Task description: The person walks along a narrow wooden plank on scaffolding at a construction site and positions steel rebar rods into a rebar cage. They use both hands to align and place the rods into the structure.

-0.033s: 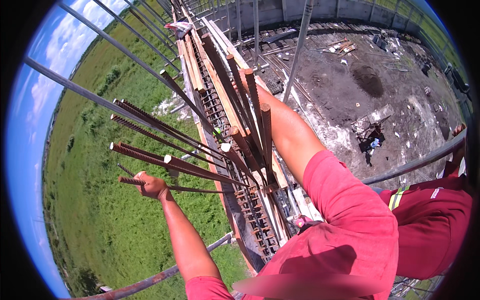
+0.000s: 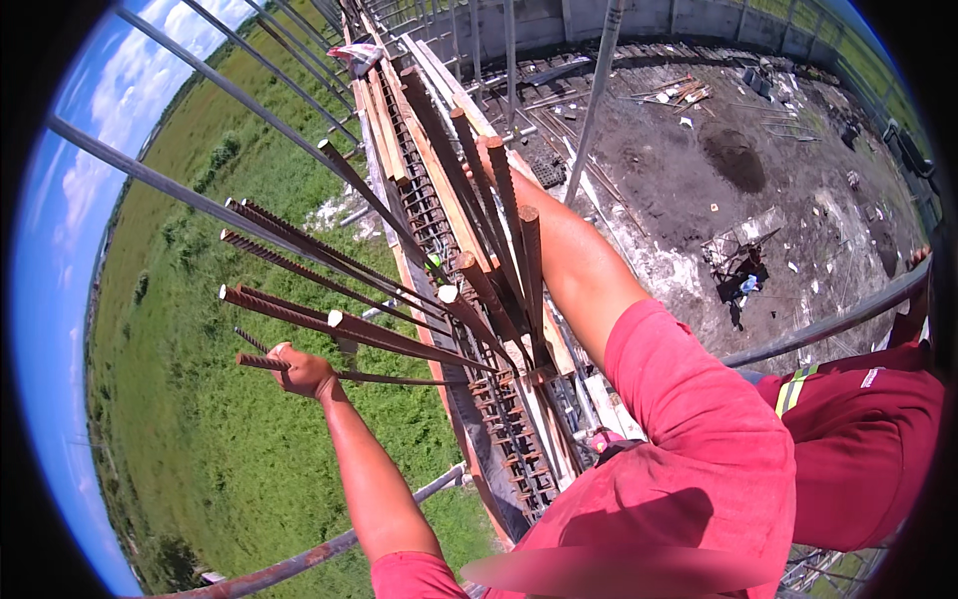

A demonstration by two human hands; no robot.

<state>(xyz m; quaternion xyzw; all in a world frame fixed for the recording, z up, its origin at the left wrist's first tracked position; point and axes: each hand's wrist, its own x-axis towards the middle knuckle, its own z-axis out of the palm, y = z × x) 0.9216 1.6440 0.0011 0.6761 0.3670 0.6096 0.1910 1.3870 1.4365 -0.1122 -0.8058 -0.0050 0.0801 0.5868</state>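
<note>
My left hand (image 2: 302, 370) is closed around a ribbed steel rebar (image 2: 374, 379) that sticks out to the left, its rusty end showing past my fist. A second, thinner bar end (image 2: 249, 339) shows just above that hand. Several more rebars (image 2: 279, 302) with pale cut ends fan out from the same cluster. My right arm reaches forward behind the steeper rusty rebars (image 2: 532, 260). Those bars mostly cover my right hand (image 2: 486, 158), so its grip is hidden. Below the cluster lies a long reinforcement cage (image 2: 504, 429) between boards.
Grey scaffold pipes (image 2: 180, 180) cross at left, and another pipe (image 2: 599, 100) rises at upper right. Beyond the formwork boards (image 2: 464, 230), dark ground (image 2: 679, 190) with scattered debris lies far below; grass is on the left. A co-worker's dark red sleeve (image 2: 858, 429) is close at right.
My hands and the rebars stay in place. The co-worker's sleeve at right has shifted very slightly.
</note>
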